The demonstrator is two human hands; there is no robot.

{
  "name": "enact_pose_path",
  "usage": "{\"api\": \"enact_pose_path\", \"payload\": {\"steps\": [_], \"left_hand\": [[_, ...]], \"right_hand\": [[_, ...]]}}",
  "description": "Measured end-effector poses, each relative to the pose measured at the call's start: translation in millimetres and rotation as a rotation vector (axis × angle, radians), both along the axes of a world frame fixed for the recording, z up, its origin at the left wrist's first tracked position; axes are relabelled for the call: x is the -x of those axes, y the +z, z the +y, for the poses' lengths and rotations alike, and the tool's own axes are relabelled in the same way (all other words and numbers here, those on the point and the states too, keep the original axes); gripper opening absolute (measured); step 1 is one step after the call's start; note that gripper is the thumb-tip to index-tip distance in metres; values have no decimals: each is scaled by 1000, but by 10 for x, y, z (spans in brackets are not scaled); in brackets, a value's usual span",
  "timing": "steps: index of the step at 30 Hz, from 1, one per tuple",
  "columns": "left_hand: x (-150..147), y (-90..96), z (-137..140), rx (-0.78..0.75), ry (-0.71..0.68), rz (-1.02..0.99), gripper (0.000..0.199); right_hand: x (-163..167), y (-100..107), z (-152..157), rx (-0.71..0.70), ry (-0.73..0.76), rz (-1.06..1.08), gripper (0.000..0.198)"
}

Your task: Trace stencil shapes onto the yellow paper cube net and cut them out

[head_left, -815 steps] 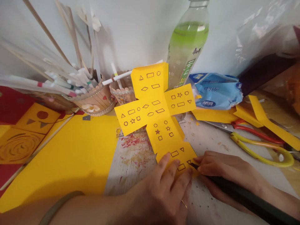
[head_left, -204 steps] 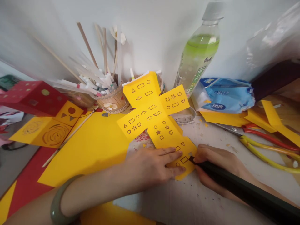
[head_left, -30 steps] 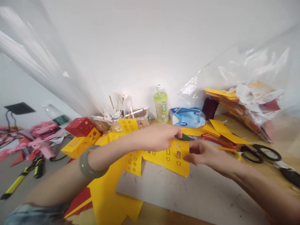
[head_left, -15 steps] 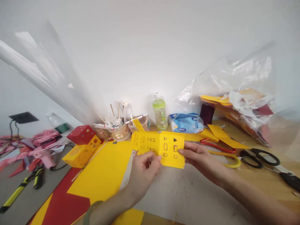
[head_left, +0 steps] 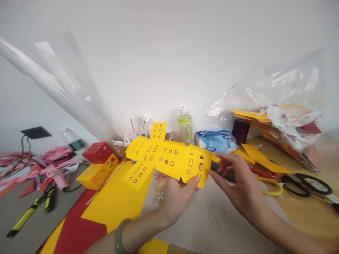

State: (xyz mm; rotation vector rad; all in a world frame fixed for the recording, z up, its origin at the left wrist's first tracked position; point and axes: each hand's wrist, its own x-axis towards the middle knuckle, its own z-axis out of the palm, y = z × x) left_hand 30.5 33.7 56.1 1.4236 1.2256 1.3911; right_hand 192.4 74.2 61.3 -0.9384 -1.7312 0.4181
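A yellow paper box net (head_left: 169, 158), cut in a cross shape with tabs, is held up over the work surface. Small triangles, rectangles, circles and stars are drawn on its panels, a few of them filled in dark. My left hand (head_left: 177, 201) grips the net's lower edge towards the right, thumb in front and the other fingers partly hidden behind. At the right end, my right hand (head_left: 238, 183) has its thumb and forefinger apart, their tips close to the edge; whether they touch it I cannot tell.
Yellow sheets (head_left: 111, 201) and red paper (head_left: 82, 225) lie at left. Nearby are decorated paper cubes (head_left: 97, 152), a yellow-black cutter (head_left: 26, 215) and pink scraps (head_left: 53, 173). Behind stand a green drink bottle (head_left: 185, 125) and tissue pack (head_left: 215, 141). Scissors (head_left: 312, 183) lie at right.
The net has opened out from its folded state, its panels now spreading to the left. My left hand has shifted right along the lower edge. My right hand's fingers have loosened from their pinch.
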Motion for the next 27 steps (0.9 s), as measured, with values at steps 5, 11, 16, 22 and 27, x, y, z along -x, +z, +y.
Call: {"api": "enact_pose_path", "payload": {"steps": [5,11,16,22,27], "left_hand": [[-103,-41,12,-44,67,-56,36],[-239,53,-1,-1,180,-157,28],[-295,76,-31,46,179,-158,22],[-204,30,-50,101,164,-159,28],[-76,97,-52,142,18,-235,29]], "right_hand": [[-49,-45,-28,-422,-78,-332,22],[-70,-1,-35,-635,-108,-396,8],[-71,38,-30,-554,-51,-348,7],[-164,139,68,-61,-31,-75,19],[-446,178,341,-119,-252,-99,25]]}}
